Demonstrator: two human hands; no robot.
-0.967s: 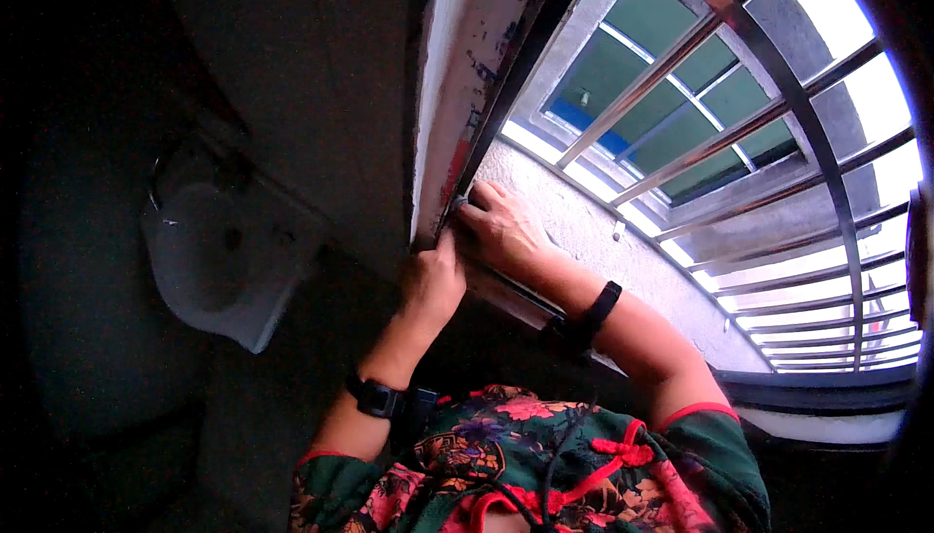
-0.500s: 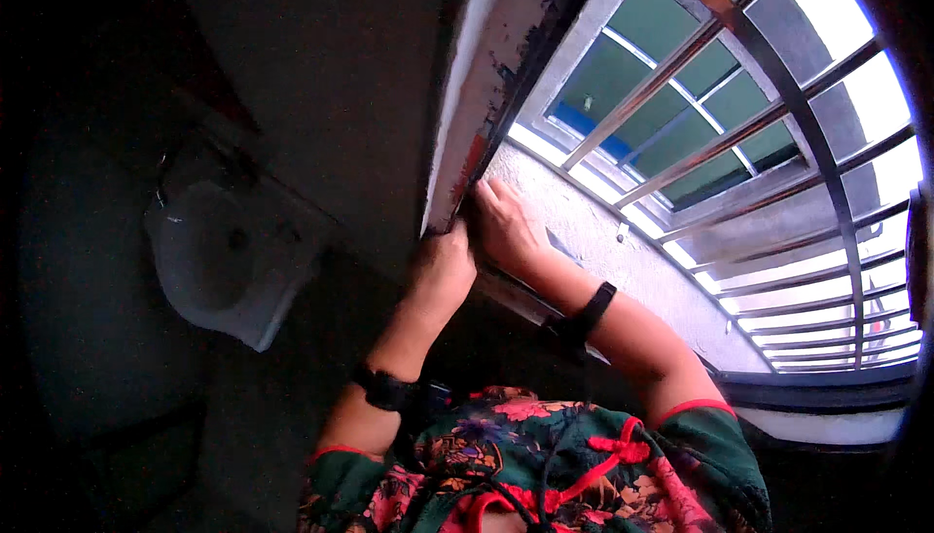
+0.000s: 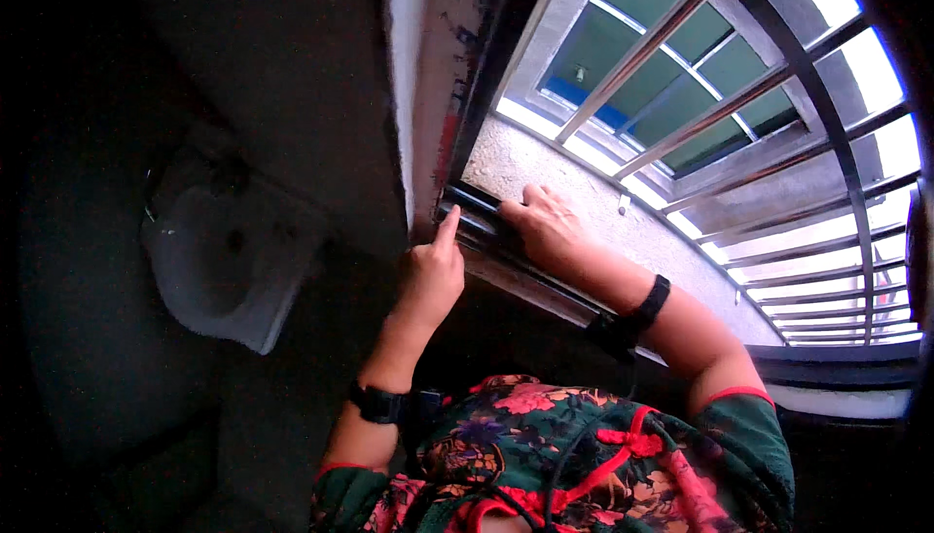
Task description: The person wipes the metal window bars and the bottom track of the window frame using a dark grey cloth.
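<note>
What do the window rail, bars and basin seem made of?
Window rail: probably metal, dark finish, showing glossy streaks. Bars: likely polished metal, given bright reflections. Basin: perhaps glazed ceramic, pale with a glint, though dimness leaves it open.

Bars (image 3: 638, 60) block outward reach; dark left seems passable

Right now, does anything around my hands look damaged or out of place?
Yes: the pale window jamb just beyond your left hand has uneven dark and reddish patches, so its finish looks worn or stained; I can't tell which.
</note>
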